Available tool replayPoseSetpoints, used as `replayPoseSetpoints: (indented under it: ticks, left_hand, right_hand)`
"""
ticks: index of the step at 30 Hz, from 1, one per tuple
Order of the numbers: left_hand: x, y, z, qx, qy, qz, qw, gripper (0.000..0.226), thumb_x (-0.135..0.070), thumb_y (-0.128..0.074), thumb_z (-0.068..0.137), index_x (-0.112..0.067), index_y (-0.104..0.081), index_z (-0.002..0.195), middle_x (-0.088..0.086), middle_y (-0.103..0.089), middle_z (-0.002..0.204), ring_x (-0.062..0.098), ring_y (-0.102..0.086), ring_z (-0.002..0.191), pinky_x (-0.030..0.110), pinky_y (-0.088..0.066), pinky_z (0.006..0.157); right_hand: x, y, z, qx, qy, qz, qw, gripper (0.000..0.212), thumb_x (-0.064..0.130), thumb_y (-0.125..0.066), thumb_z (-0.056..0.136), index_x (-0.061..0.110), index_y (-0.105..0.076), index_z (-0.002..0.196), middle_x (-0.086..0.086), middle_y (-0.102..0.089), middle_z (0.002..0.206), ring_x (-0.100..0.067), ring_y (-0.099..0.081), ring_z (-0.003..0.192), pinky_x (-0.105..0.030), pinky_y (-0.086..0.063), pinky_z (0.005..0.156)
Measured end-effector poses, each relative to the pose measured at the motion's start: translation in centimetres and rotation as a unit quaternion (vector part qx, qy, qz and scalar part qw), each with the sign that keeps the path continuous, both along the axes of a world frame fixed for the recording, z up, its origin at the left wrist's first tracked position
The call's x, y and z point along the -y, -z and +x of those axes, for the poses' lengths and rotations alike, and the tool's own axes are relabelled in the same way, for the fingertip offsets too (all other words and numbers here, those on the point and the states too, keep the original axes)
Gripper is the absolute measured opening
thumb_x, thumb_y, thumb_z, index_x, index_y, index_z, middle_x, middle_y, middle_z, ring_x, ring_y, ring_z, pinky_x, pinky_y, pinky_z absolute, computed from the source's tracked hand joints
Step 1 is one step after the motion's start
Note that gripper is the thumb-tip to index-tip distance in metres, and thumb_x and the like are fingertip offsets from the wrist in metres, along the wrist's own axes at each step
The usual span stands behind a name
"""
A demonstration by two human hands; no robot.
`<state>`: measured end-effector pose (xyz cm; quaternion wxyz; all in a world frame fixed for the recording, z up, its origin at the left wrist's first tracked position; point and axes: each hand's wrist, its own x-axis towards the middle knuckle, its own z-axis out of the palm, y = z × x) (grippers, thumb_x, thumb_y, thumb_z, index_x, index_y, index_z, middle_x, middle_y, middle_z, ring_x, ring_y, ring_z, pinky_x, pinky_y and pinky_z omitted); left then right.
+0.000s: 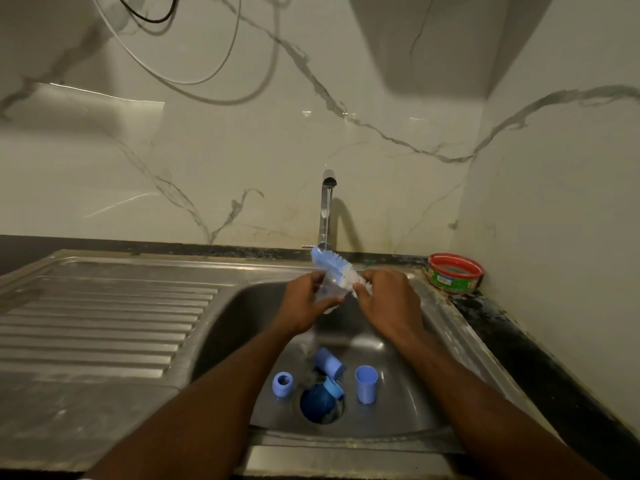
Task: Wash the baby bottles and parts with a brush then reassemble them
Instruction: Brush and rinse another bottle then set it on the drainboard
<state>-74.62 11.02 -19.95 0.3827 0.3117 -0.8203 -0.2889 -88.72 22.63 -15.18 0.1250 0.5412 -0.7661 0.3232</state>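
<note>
Over the steel sink (429,306), our left hand (304,303) grips a clear baby bottle (329,289), fingers curled around it. Our right hand (388,299) pinches a blue and white brush (334,266), whose bristles lie against the bottle. Below in the basin lie 4 blue parts, among them an upright cup (366,383) and a ring (282,383). A red and green tub (454,273) sits on the dark surface (512,341).

Clear bottle (330,291) and blue-white brush (334,266) above 4 blue parts (331,362).
</note>
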Motion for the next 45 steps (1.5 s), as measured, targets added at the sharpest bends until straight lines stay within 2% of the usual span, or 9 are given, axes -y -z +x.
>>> replayPoseSetpoints:
  ticks: [6, 11, 17, 23, 29, 32, 35, 40, 45]
  left_hand:
    - [-0.7, -0.5, -0.7, -0.018, 0.014, -0.011, 1.0, 0.054, -0.024, -0.081, 0.085, -0.014, -0.06, 0.133, -0.007, -0.062, 0.122, 0.007, -0.06, 0.11, 0.016, -0.048, 0.091]
    - [1.3, 0.4, 0.1, -0.035, -0.061, 0.047, 0.996, 0.049, -0.036, -0.078, 0.086, -0.014, -0.063, 0.128, 0.004, -0.069, 0.121, 0.015, -0.066, 0.107, 0.042, -0.057, 0.094]
    - [-0.1, -0.3, -0.5, -0.004, 0.067, 0.016, 0.998, 0.055, -0.029, -0.079, 0.087, -0.019, -0.057, 0.137, -0.012, -0.064, 0.124, -0.004, -0.061, 0.107, 0.009, -0.049, 0.087]
    - [1.2, 0.5, -0.1, -0.042, -0.019, 0.043, 0.998, 0.045, -0.033, -0.076, 0.089, -0.016, -0.062, 0.129, 0.001, -0.067, 0.124, 0.014, -0.064, 0.111, 0.031, -0.054, 0.094]
    - [-0.1, 0.0, -0.4, 0.023, 0.058, -0.006, 0.998, 0.052, -0.028, -0.079, 0.087, -0.016, -0.058, 0.133, -0.009, -0.061, 0.118, 0.007, -0.061, 0.106, 0.007, -0.045, 0.082]
    - [-0.4, -0.2, -0.6, 0.029, 0.071, -0.035, 0.996, 0.056, -0.029, -0.082, 0.084, -0.016, -0.06, 0.134, -0.005, -0.065, 0.121, 0.007, -0.061, 0.105, 0.011, -0.047, 0.088]
    - [0.0, -0.3, -0.2, -0.023, 0.015, -0.011, 1.0, 0.053, -0.032, -0.079, 0.087, -0.014, -0.06, 0.133, -0.002, -0.066, 0.125, 0.009, -0.061, 0.11, 0.028, -0.052, 0.098]
    - [0.6, 0.3, 0.0, -0.059, -0.04, 0.052, 0.996, 0.045, -0.033, -0.077, 0.088, -0.013, -0.063, 0.126, 0.002, -0.069, 0.121, 0.014, -0.066, 0.11, 0.032, -0.055, 0.095]
    - [-0.3, 0.1, -1.2, -0.028, 0.063, 0.051, 0.996, 0.053, -0.039, -0.081, 0.084, -0.024, -0.062, 0.131, -0.012, -0.069, 0.121, -0.001, -0.064, 0.106, 0.013, -0.052, 0.088]
  right_hand:
    - [0.0, -0.6, -0.6, 0.011, 0.027, -0.017, 0.999, 0.032, 0.038, -0.067, 0.095, 0.025, -0.071, 0.124, -0.001, -0.071, 0.108, -0.016, -0.065, 0.092, -0.03, -0.053, 0.074]
    - [-0.8, -0.1, -0.5, 0.001, -0.006, 0.018, 1.0, 0.028, 0.037, -0.066, 0.095, 0.025, -0.074, 0.119, 0.0, -0.074, 0.104, -0.017, -0.066, 0.09, -0.032, -0.053, 0.074]
    - [0.3, -0.6, -1.1, 0.033, 0.019, -0.017, 0.999, 0.031, 0.035, -0.065, 0.096, 0.022, -0.072, 0.123, -0.002, -0.074, 0.107, -0.017, -0.067, 0.091, -0.026, -0.046, 0.071]
    - [-0.7, 0.0, -1.0, 0.023, -0.023, 0.02, 0.999, 0.026, 0.038, -0.063, 0.096, 0.024, -0.075, 0.115, 0.002, -0.075, 0.1, -0.011, -0.064, 0.084, -0.029, -0.051, 0.073]
    - [-0.1, -0.6, -0.3, 0.016, 0.001, 0.005, 1.0, 0.032, 0.038, -0.063, 0.096, 0.025, -0.071, 0.124, 0.001, -0.074, 0.107, -0.015, -0.066, 0.09, -0.028, -0.05, 0.07]
    - [-0.2, -0.9, -0.6, 0.008, 0.015, 0.001, 1.0, 0.03, 0.038, -0.063, 0.096, 0.025, -0.072, 0.121, 0.002, -0.073, 0.106, -0.016, -0.066, 0.091, -0.029, -0.051, 0.071]
    - [-0.5, -0.7, -0.6, 0.001, 0.006, 0.012, 1.0, 0.03, 0.04, -0.062, 0.096, 0.027, -0.072, 0.121, 0.001, -0.072, 0.107, -0.017, -0.065, 0.093, -0.034, -0.054, 0.077]
    - [-0.6, -0.3, 0.6, -0.047, -0.001, 0.039, 0.998, 0.029, 0.043, -0.061, 0.097, 0.029, -0.072, 0.12, 0.001, -0.071, 0.106, -0.02, -0.065, 0.094, -0.031, -0.048, 0.071]
    - [-0.2, -1.3, 0.3, -0.021, 0.077, -0.004, 0.997, 0.033, 0.043, -0.057, 0.1, 0.03, -0.066, 0.128, -0.002, -0.061, 0.113, -0.021, -0.063, 0.098, -0.033, -0.049, 0.073]
